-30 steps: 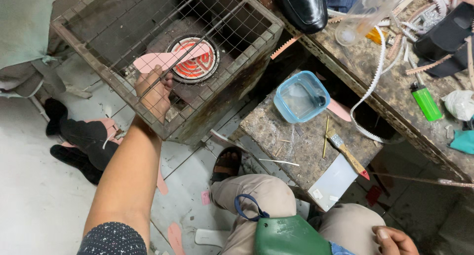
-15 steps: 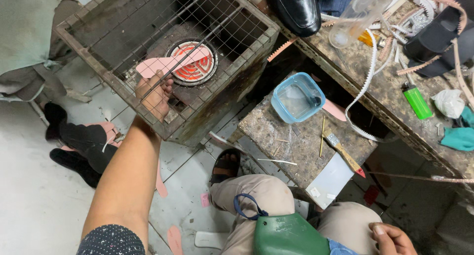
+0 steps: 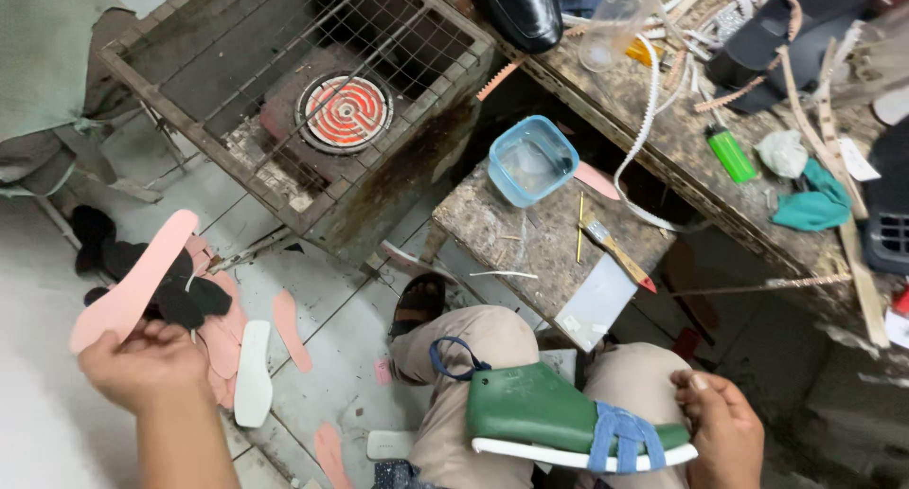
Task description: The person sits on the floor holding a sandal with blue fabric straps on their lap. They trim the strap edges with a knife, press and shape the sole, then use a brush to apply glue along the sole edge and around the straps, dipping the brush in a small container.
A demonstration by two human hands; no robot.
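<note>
While most of the floor lies in shadow, these parts can be read, left to right:

Left hand [image 3: 151, 366]: fingers closed on the lower end of a pink insole [image 3: 133, 283], which slants up and to the left; the forearm runs off the bottom edge.

Floor: more pink insoles [image 3: 289, 328] and a white insole [image 3: 254, 373] lie scattered on the tiles, with black cut-outs [image 3: 180, 300] partly hidden behind the held one.

Wire cage [image 3: 284, 101]: a rusty frame with mesh over a round heater coil [image 3: 343, 111] glowing red; its far corner is cut off at the top.

Small stool [image 3: 540, 243]: holds a blue plastic tub [image 3: 532, 160] and a brush [image 3: 614, 250]; the contents of the tub are hard to make out.

Lap: a green shoe form [image 3: 544, 408] with a white sole and blue straps [image 3: 620, 437] rests across the knees.

Right hand [image 3: 720, 427]: grips the strapped end of the form; the fingertips are hidden behind it.

Workbench [image 3: 682, 139]: cluttered with a green lighter [image 3: 732, 154], a teal cloth [image 3: 812, 205], a black shoe [image 3: 519, 8] and strips, many cut off by the frame.
</note>
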